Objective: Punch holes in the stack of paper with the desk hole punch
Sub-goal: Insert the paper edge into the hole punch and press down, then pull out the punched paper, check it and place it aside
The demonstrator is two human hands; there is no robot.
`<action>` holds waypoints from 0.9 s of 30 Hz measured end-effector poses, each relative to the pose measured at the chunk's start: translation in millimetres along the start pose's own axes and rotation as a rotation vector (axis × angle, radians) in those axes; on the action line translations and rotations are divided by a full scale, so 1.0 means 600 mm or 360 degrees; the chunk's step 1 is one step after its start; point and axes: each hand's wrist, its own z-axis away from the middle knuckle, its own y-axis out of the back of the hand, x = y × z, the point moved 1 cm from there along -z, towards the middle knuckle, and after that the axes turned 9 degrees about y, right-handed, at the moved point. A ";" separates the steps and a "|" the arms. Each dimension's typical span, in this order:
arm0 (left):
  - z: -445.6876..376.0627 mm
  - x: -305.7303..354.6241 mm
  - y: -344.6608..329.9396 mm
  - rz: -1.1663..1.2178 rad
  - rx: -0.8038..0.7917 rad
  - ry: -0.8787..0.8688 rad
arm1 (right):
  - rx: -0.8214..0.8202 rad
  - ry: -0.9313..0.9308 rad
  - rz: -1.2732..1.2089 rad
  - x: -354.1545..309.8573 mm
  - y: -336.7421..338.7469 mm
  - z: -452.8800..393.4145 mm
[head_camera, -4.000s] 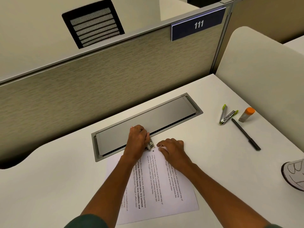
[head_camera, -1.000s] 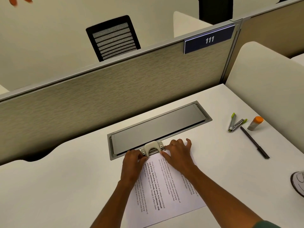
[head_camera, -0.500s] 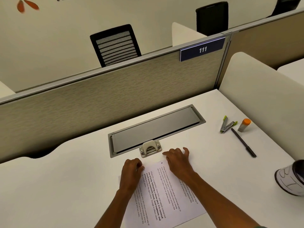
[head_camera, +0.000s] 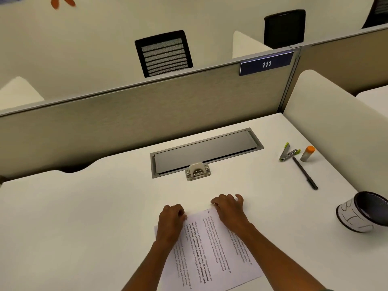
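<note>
The stack of paper (head_camera: 210, 248), printed with text, lies on the white desk close to me, and a small dark hole shows near its far edge. My left hand (head_camera: 170, 219) is curled over the stack's far-left corner and grips it. On the far-right corner my right hand (head_camera: 228, 208) rests with bent fingers reaching just past the edge. The beige desk hole punch (head_camera: 197, 171) stands alone farther back, against the front rim of the grey cable hatch (head_camera: 231, 143), well apart from both hands and the paper.
At the right lie a green-tipped stapler (head_camera: 288, 152), an orange-capped glue stick (head_camera: 307, 153) and a black pen (head_camera: 304, 172). A dark mug (head_camera: 361, 213) stands at the right edge. A partition with sign 111 (head_camera: 266, 64) closes the back.
Both hands have slid the paper out of the hole punch and toward me. The punch stays by the hatch with nobody touching it.
</note>
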 end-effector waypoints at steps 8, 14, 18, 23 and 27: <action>0.070 -0.050 0.021 0.0025 0.0049 0.0147 | -0.0034 0.0108 -0.0039 -0.059 -0.027 0.024; 0.117 -0.105 0.049 0.0069 -0.0016 0.0383 | -0.0083 0.0294 -0.0087 -0.130 -0.050 0.025; 0.140 -0.129 0.064 0.0007 -0.0130 0.0427 | -0.0109 0.0461 -0.0045 -0.176 -0.064 0.025; 0.165 -0.148 0.069 0.0014 -0.0114 0.0547 | -0.0109 0.0638 0.0080 -0.210 -0.079 0.033; 0.174 -0.161 0.070 0.0081 -0.0092 0.0600 | 0.0091 0.0591 -0.0024 -0.209 -0.081 0.050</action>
